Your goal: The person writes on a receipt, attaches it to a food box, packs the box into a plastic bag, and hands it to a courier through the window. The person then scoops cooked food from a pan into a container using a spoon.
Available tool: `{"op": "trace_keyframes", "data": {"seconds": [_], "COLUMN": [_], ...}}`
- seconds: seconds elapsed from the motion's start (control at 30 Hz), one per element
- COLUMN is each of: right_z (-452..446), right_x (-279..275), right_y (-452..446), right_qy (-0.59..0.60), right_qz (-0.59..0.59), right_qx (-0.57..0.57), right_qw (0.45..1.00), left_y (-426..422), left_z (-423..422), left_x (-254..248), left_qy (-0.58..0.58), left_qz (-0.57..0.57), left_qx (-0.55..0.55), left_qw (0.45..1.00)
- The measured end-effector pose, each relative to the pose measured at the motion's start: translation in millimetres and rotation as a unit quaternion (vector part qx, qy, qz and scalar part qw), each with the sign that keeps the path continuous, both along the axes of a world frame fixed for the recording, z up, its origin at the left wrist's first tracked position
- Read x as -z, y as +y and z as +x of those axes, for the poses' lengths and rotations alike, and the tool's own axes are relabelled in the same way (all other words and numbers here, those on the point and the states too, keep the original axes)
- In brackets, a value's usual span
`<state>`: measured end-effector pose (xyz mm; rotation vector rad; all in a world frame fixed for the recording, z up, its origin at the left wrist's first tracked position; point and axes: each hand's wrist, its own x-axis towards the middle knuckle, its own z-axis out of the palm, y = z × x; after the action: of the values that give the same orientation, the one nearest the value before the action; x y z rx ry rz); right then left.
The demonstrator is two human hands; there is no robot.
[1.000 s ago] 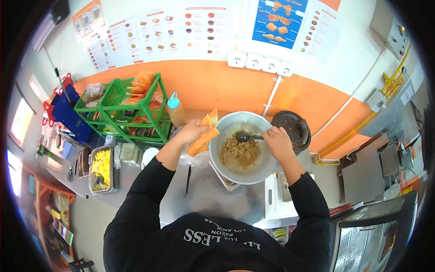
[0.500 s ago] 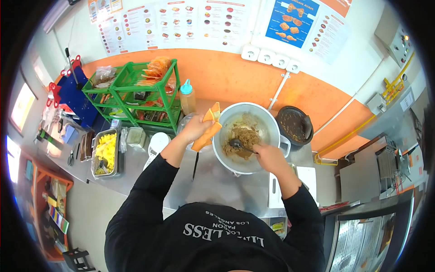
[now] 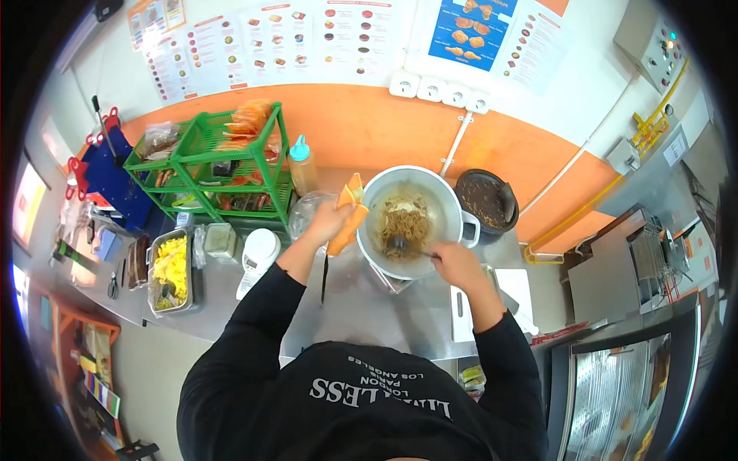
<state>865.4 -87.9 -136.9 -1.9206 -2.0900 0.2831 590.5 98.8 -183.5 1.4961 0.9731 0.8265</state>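
A large silver pot (image 3: pixel 446 201) stands on the metal counter, with brown shredded food (image 3: pixel 407 223) in its bottom. My left hand (image 3: pixel 326 220) is closed around a folded orange cloth (image 3: pixel 350 221) at the pot's left rim; the cloth covers whatever it grips there. Inside the pot, the dark head of a ladle (image 3: pixel 396 244) rests in the food near the close side. Its handle runs to my right hand (image 3: pixel 457 263), whose fingers are wrapped round it just over the pot's right edge.
Right of the pot sit a dark stone mortar (image 3: pixel 470 192) and white cutting boards (image 3: pixel 516 292). On the left are a green rack (image 3: pixel 265 146), a bottle with a blue cap (image 3: pixel 303 170), a white kitchen scale (image 3: pixel 260 253) and a metal tray (image 3: pixel 194 296) of yellow pieces.
The camera view has shifted a little, so the counter things appear slightly further left. The ladle head has moved towards the near side of the pot. My left hand still holds the cloth.
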Motion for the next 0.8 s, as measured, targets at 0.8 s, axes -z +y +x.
{"op": "trace_keyframes", "data": {"seconds": [0.8], "right_z": [-27.7], "right_x": [54.5], "right_y": [11.4], "right_qy": [0.032], "right_qz": [-0.012], "right_qx": [0.037], "right_qw": [0.999], "left_y": [53.4], "left_z": [7.0], "left_x": [66.1], "left_qy": [-0.032], "left_qz": [0.008], "left_qx": [0.036], "left_qw": [0.999]}}
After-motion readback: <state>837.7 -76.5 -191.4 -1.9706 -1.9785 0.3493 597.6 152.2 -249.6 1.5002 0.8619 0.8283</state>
